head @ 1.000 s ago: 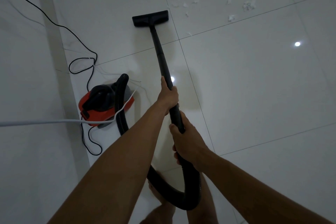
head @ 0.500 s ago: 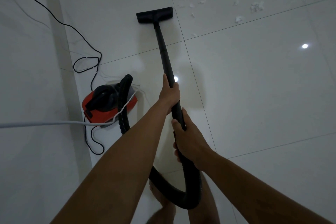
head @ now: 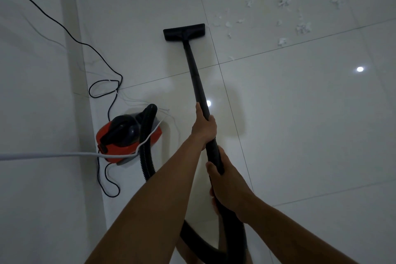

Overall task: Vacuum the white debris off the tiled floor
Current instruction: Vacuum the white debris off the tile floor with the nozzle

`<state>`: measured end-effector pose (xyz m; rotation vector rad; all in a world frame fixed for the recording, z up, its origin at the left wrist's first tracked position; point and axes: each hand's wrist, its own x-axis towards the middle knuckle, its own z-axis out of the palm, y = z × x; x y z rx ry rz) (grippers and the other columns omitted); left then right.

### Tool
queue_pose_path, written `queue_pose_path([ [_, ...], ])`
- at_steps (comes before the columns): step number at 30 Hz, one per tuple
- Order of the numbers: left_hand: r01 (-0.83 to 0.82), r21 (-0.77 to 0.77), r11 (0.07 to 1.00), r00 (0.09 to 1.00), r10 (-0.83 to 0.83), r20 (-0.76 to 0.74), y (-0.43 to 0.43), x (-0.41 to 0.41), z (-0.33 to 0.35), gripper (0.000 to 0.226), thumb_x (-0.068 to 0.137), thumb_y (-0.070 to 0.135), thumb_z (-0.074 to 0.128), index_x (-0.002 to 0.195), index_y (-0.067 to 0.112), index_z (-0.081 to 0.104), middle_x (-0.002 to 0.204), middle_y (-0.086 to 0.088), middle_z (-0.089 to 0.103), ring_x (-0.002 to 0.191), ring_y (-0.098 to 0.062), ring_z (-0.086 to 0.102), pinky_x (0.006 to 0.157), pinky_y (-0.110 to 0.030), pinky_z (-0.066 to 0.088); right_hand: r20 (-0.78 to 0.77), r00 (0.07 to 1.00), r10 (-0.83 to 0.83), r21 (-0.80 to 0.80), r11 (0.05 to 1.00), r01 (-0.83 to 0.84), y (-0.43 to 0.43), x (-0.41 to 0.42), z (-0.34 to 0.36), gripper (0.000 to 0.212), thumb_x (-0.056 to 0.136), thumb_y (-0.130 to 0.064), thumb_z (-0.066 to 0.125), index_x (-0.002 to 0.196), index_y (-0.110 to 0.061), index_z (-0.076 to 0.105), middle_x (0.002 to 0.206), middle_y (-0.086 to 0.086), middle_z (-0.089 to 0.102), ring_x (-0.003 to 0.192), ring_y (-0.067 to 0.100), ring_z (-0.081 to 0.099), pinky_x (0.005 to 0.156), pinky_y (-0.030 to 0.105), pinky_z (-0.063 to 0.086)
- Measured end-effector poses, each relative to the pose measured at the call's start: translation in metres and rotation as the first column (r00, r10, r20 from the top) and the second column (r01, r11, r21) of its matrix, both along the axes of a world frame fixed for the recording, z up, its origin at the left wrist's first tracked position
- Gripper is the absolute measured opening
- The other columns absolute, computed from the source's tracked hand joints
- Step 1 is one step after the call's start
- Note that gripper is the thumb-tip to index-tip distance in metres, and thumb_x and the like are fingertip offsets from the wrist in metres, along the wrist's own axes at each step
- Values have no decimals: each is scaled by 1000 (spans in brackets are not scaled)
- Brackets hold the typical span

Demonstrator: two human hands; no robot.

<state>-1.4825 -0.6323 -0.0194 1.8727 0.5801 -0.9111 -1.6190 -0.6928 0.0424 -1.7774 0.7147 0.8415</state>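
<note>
1 blk cord (head: 121, 78) L of wand (head: 194, 70)

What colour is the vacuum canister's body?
The vacuum canister is red with a black top; the head view shows it.

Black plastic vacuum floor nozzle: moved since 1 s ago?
Yes, slightly. The black plastic vacuum floor nozzle has edged forward, farther beyond the crosswise grout line, toward the white debris.
</note>
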Motion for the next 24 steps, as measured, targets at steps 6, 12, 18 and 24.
queue_pose_path([
  [6,2,14,1000,1000,-2,-2,-4,6,-5,68,108,29,33,157,39,-12,132,-8,53,78,-16,57,78,-36,52,-45,998,48,-21,999,-49,0,4,-32,99,46,-107,-3,139,-73,6,133,24,61,130,49,53,112,64,41],
  [12,-7,5,1000,1000,7,16,-6,45,-5,67,109,29,34,158,39,-12,146,-9,46,82,-14,55,80,-35,49,-22,998,63,25,998,-63,-11,50,2,52,104,-55,37,152,-53,19,82,3,69,70,18,72,75,39,62],
  [18,-16,1,1000,1000,16,1,-9,77,0,69,108,29,35,157,39,-13,140,-10,51,81,-16,57,81,-37,53,40,998,40,142,989,-46,-20,83,18,57,110,-36,42,159,-44,16,75,1,62,49,3,58,47,14,48],
  [24,-9,-1,1000,1000,9,-19,-6,89,15,68,108,30,34,157,39,-12,143,-9,48,82,-16,58,80,-35,54,76,992,102,91,990,-109,-12,95,32,61,109,-38,39,160,-48,7,91,-5,69,59,4,63,61,22,57],
])
